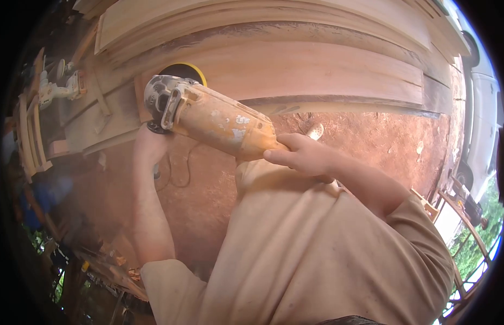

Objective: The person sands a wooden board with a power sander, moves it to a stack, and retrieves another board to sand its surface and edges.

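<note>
A dusty orange angle sander (225, 119) with a silver head slants across the middle of the view. Its dark round disc with a yellow rim (181, 70) lies against a long reddish-brown board (311, 70). My left hand (150, 142) is closed at the black side handle near the head, its fingers mostly hidden by the tool. At the rear end, my right hand (302, 154) wraps round the sander's body, the thumb lying along its near side.
Stacked planks (263, 16) lie behind the board. A white cordless grinder (60, 89) rests on wood at the left. Reddish ground (382, 135), with a cable (181, 173) on it, lies below the bench. A vehicle (482, 108) stands at the far right.
</note>
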`<state>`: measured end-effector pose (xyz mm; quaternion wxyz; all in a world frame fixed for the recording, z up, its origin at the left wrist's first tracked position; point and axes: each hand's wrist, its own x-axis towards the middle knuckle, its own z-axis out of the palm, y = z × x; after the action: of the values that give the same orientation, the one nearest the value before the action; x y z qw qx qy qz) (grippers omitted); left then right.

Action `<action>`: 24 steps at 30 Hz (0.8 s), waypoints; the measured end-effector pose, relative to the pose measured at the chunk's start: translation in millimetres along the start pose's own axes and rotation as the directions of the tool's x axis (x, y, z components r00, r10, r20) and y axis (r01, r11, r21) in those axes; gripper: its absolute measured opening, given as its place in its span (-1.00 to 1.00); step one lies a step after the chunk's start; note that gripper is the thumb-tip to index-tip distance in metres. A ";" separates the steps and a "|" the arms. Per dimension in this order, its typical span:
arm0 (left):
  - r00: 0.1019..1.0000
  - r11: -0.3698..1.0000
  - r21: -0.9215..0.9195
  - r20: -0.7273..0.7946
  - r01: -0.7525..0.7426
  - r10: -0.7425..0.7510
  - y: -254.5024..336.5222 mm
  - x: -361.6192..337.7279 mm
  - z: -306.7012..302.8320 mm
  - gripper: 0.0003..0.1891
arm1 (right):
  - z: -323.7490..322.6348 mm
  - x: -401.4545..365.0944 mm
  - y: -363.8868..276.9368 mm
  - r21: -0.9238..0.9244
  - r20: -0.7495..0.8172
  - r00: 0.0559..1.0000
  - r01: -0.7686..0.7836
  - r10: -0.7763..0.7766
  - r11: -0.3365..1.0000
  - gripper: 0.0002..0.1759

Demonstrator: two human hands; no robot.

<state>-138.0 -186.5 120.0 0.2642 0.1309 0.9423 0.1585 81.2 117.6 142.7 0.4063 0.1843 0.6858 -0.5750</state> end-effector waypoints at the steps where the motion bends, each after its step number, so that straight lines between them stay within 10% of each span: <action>1: 0.998 0.999 0.024 0.044 0.041 -0.042 18.5 0.4 4.4 -0.64 | -6.0 -11.7 2.6 0.005 -0.005 1.000 -0.004 0.004 1.000 -0.24; 17: 0.955 0.972 0.100 0.234 -0.211 0.184 232.6 12.4 101.1 -0.66 | -61.7 -127.9 176.2 0.246 -0.320 0.947 0.063 0.020 0.967 -0.18; 24: 0.915 0.932 0.054 0.219 -0.357 0.338 196.5 16.6 49.7 -0.63 | 9.2 -125.6 117.8 0.273 -0.343 0.938 0.039 0.059 0.961 -0.13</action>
<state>-92.9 10.3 144.4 0.3217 0.3243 0.8777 0.1447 244.8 167.8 164.0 0.2520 0.3411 0.6591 -0.6211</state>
